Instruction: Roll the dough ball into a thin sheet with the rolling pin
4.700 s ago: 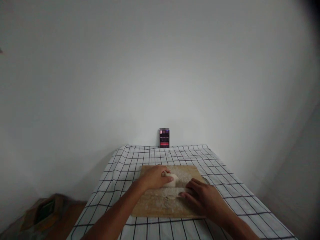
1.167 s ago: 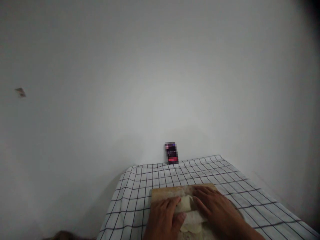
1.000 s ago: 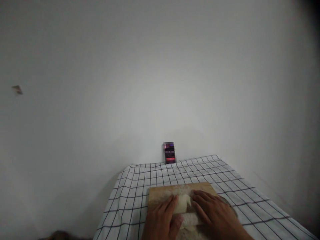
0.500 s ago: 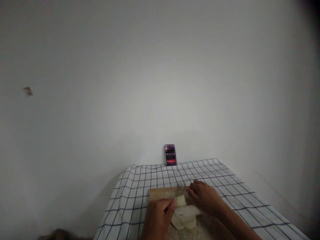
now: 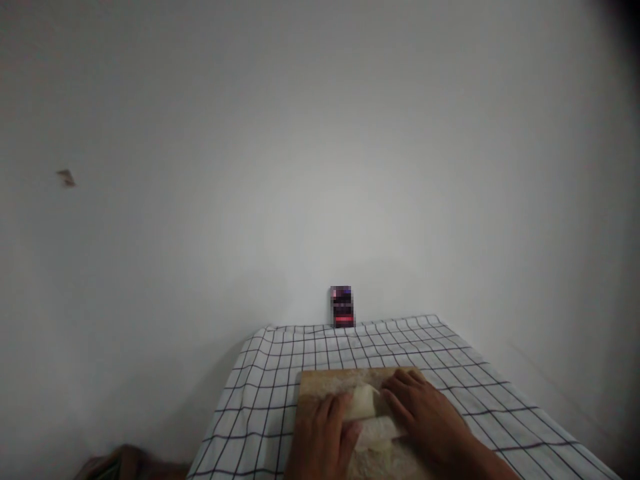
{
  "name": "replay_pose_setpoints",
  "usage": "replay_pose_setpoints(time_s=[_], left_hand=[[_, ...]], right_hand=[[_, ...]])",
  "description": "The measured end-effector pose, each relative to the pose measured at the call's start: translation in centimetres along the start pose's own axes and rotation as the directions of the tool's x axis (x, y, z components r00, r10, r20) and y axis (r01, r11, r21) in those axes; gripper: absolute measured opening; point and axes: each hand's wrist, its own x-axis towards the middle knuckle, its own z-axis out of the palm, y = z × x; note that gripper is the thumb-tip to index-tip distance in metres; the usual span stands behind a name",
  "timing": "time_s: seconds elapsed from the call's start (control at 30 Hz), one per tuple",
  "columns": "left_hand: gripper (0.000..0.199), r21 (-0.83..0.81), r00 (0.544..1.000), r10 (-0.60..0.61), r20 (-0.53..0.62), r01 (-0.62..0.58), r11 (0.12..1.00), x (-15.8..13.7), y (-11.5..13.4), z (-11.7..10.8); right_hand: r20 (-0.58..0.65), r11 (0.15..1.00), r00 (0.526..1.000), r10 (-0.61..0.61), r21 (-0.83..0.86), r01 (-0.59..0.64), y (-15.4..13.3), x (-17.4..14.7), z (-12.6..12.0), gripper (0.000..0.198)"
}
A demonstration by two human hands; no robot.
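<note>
A pale, flour-dusted rolling pin (image 5: 379, 432) lies crosswise over a sheet of dough (image 5: 363, 403) on a floured wooden board (image 5: 320, 381). My left hand (image 5: 325, 430) is over the pin's left end, its fingers reaching forward and its thumb near the pin. Over the right end lies my right hand (image 5: 425, 413), fingers bent forward beside the dough. Both ends of the pin are hidden under my hands. Part of the dough shows beyond the pin and a little on the near side.
A white cloth with dark grid lines (image 5: 260, 393) covers the table beneath the board. At the table's far edge a small blurred dark object (image 5: 343, 307) stands against the white wall (image 5: 320, 167). Something brown (image 5: 125, 461) shows low at the left.
My left hand has gone from a pinch at the dough's left edge to lying over the pin. My right hand has come down onto the pin's right end. Less dough shows on the near side.
</note>
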Motion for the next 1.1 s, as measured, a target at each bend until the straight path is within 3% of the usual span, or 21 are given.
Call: replay_pose_setpoints(time_s=[0.13,0.3,0.43,0.63,0.77,0.97,1.1], left_hand=[[0.021,-0.098,0.989,-0.150,0.004,0.150,0.984,2.5,1.1,-1.7],[0.018,-0.182,0.958,-0.286,0.017,0.284,0.941,4.4,1.3,-2.3],[0.019,-0.157,0.969,-0.245,-0.025,0.238,0.958,3.7,1.5,-1.8],[0.042,0.019,0.988,-0.054,-0.146,0.058,0.998,0.0,0.8,1.3],[0.051,0.067,0.995,-0.021,-0.095,0.028,0.997,-1.4,0.7,1.7],[0.033,0.020,0.986,-0.163,-0.041,0.164,0.986,1.8,2.2,-1.1],[0.028,-0.044,0.970,-0.243,0.011,0.243,0.969,4.6,1.8,-2.1]], right_hand=[[0.130,0.994,0.986,0.107,-0.025,-0.105,0.5,3.5,-0.6,0.039],[0.113,0.975,0.969,0.221,-0.051,-0.216,0.9,5.7,-0.5,0.041],[0.108,0.982,0.977,0.186,-0.040,-0.183,1.1,4.6,-0.1,0.031],[0.063,0.998,0.997,0.045,0.033,-0.047,0.1,-0.4,-0.4,0.040],[0.076,0.998,0.997,0.023,0.057,-0.027,-0.8,-2.2,-0.9,0.046],[0.069,0.999,0.997,-0.018,0.036,0.016,0.1,0.6,-1.1,0.035],[0.141,0.993,0.985,0.102,0.036,-0.108,0.7,3.5,-1.3,0.038]])
